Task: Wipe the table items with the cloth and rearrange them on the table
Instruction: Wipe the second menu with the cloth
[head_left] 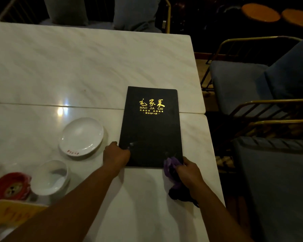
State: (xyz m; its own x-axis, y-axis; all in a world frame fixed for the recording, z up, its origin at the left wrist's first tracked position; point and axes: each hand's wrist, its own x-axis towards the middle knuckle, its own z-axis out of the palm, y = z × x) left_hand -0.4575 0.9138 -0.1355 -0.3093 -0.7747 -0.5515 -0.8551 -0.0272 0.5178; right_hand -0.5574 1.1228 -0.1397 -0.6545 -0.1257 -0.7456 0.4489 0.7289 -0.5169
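A black menu [150, 130] is lying flat on the white marbled counter [77, 67], close to its right edge. Its gold lettering, reading "MAO JIA CAI", is facing up. The far half of the menu is crossing the seam where two counter slabs are meeting.

The left hand [115, 157] is gripping the menu's near left corner, with its fingers curling onto the cover's edge. The right hand [189, 173] is clutching a purple cloth [171, 167] and is pressing it against the menu's near right corner. The bunched front of the cloth is overlapping the cover, while its darker tail is trailing back along the counter beneath the wrist. Faint smears are showing on the cover near both hands.

A white plate [81, 136] with small red marks on its near rim is sitting just left of the menu, apart from it. A white bowl [50, 177] is standing nearer the person, close to the plate. A red round object [10, 186] is sitting just beside the bowl on its left; its details are too blurred to tell. A yellow card [14, 215] with red writing is showing at the near left corner of the view, partly behind the left forearm.

Chairs with blue cushions [234, 81] and gold-coloured metal frames are standing to the right of the counter, and more seating is showing beyond its far edge.
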